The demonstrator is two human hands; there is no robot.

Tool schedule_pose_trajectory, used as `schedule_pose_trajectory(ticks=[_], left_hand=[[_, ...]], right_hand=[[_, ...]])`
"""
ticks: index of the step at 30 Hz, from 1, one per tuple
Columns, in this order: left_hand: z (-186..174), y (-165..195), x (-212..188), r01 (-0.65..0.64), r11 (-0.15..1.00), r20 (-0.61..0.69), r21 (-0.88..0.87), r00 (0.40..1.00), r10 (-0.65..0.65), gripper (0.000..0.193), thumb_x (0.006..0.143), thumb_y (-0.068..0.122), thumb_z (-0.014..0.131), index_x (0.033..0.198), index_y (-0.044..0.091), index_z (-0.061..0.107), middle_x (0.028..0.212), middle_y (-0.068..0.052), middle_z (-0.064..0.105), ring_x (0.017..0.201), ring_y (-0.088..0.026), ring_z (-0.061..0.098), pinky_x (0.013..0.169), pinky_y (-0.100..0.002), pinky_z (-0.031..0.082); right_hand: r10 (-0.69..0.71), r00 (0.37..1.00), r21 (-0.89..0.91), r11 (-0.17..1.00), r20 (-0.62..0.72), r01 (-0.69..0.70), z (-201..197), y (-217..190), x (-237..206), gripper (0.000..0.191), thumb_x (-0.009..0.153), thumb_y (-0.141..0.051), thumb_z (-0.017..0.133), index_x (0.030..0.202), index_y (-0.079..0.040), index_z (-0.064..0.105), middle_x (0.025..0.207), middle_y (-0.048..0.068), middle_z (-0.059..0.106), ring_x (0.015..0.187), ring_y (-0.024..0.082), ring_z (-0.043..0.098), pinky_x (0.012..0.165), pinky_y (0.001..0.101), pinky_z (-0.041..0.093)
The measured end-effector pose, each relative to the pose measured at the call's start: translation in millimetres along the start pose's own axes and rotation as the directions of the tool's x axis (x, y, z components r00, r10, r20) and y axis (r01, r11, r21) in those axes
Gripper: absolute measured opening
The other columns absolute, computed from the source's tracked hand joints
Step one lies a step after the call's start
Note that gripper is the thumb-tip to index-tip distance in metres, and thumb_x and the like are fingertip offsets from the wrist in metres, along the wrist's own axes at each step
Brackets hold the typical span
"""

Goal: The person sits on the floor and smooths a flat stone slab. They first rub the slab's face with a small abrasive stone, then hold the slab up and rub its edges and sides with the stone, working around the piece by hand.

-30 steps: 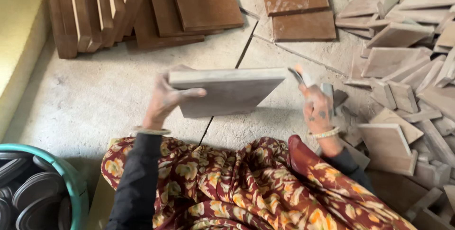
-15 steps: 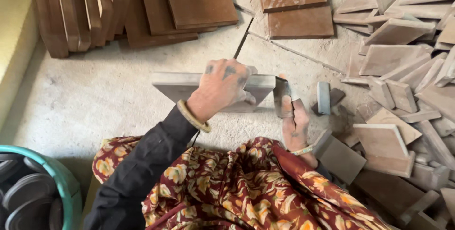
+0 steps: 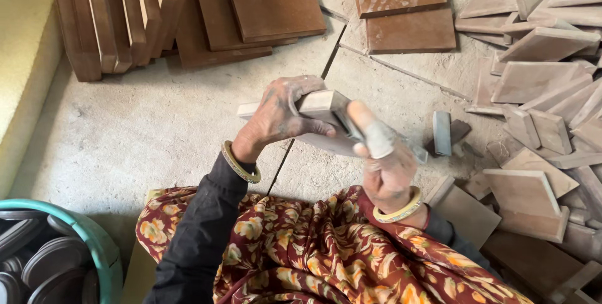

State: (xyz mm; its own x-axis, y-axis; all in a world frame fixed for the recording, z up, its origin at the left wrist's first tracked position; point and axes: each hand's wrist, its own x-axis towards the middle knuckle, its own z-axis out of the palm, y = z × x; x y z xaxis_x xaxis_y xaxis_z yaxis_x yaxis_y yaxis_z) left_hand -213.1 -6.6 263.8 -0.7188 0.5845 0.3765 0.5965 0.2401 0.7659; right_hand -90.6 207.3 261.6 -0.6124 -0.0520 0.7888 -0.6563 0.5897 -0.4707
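While we read the head view from left to right, we record the following:

Tub: at the bottom left corner we see a teal tub (image 3: 94,241) holding dark round discs (image 3: 50,266), stacked on edge and overlapping.

Leaning stack: at the upper left, brown slabs (image 3: 119,15) stand on edge against one another, with flat slabs (image 3: 269,0) lying just beside them.

Left hand: our left hand (image 3: 279,116) reaches forward from a dark sleeve, a bangle at the wrist, palm down over the tile. The fingers curl over its far edge and the thumb presses the near face, so the grip is clamped on the tile.

Tile: the pale tile (image 3: 320,106) is held above the concrete floor (image 3: 138,135), roughly at the centre of the view, tilted, with one end showing left of the hand and the other end hidden behind the right hand.

Right hand: our right hand (image 3: 385,163) rises from the lap, wrist bent back, also with a bangle. Its fingers are closed around a thin tool (image 3: 348,125) whose tip lies against the tile; one wrapped finger points upward.

Lap: a red floral cloth (image 3: 301,254) covers the lower centre.

Offcut pile: at the right, cut tile pieces (image 3: 539,91) lie heaped at mixed angles, reaching from the top edge to the bottom edge.

Open room: bare floor lies between the leaning stack and the hands; a floor joint (image 3: 329,59) runs diagonally beneath the tile.
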Motion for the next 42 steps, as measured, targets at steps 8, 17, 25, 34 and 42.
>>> schedule_pose_trajectory(ticks=[8,17,25,34,42], left_hand=[[-27.4,-0.9,16.3,0.098,0.977,0.116,-0.190,0.990,-0.077,0.026,0.073,0.005,0.079,0.098,0.004,0.070,0.092,-0.004,0.075,0.085,-0.018,0.071,0.081,-0.033,0.061],[-15.7,-13.6,17.2,-0.019,0.986,0.117,-0.164,0.992,0.038,0.041,0.069,0.022,0.092,0.101,0.007,0.071,0.092,-0.004,0.077,0.079,-0.017,0.076,0.078,-0.033,0.064],[-8.4,-52.2,3.3,-0.064,0.998,0.003,0.005,0.998,0.064,0.069,0.064,0.037,0.097,0.120,0.008,0.068,0.116,-0.011,0.073,0.108,-0.025,0.069,0.100,-0.045,0.054],[-5.9,-21.0,15.2,0.065,0.991,0.195,-0.113,0.980,-0.042,0.045,0.060,0.029,0.095,0.095,0.011,0.073,0.094,-0.004,0.076,0.089,-0.023,0.074,0.094,-0.040,0.059],[-11.7,-7.1,27.3,0.105,0.987,0.182,-0.121,0.980,-0.082,0.049,0.059,0.027,0.094,0.100,0.012,0.073,0.093,-0.003,0.077,0.087,-0.021,0.075,0.087,-0.037,0.061]], right_hand=[[-0.007,0.944,-0.163,0.985,0.330,0.064,18.8,-20.1,37.5,0.050,0.099,-0.008,0.064,0.147,-0.002,0.055,0.158,0.018,0.048,0.154,0.034,0.038,0.121,0.0501,0.041],[-0.047,0.945,-0.137,0.986,0.323,0.096,5.5,1.1,41.4,0.060,0.102,-0.022,0.070,0.153,-0.003,0.045,0.155,0.019,0.049,0.148,0.035,0.047,0.121,0.0464,0.044],[-0.048,0.887,-0.205,0.966,0.459,0.158,0.4,-2.8,47.9,0.052,0.102,-0.007,0.062,0.151,0.001,0.047,0.154,0.021,0.052,0.145,0.042,0.050,0.116,0.0473,0.046],[-0.118,0.909,-0.169,0.965,0.399,0.200,1.0,-10.4,53.0,0.056,0.103,-0.026,0.062,0.150,0.001,0.046,0.151,0.024,0.050,0.139,0.045,0.051,0.114,0.0483,0.047],[-0.064,0.909,-0.187,0.970,0.412,0.153,6.1,-5.7,60.8,0.050,0.108,-0.018,0.058,0.153,-0.001,0.046,0.154,0.023,0.050,0.137,0.043,0.054,0.109,0.0486,0.049]])
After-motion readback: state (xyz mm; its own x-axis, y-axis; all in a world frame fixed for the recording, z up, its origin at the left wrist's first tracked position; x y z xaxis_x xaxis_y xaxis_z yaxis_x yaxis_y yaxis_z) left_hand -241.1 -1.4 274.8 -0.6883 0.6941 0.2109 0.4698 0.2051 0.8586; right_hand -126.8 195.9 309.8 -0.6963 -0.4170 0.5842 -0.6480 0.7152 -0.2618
